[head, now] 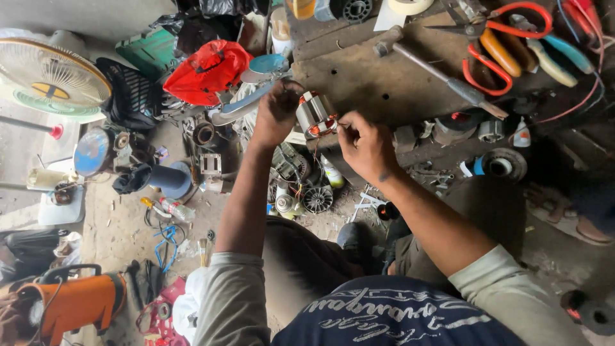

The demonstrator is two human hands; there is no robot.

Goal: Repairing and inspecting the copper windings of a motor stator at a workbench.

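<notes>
My left hand (277, 112) grips a small grey motor stator (314, 114) with copper-orange windings, held up at the edge of a worn wooden workbench (371, 83). My right hand (366, 146) is beside it on the right, fingertips pinched at the winding wires on the stator's lower side. Both forearms reach forward from my lap.
On the bench lie a hammer (435, 70), orange-handled scissors (500, 45) and pliers (551, 54). The floor below holds a fan (51, 80), a red bag (205, 70), an orange machine (77, 301), motor parts and a blue cable (168, 240). Another person's sandalled foot (576, 221) is at the right.
</notes>
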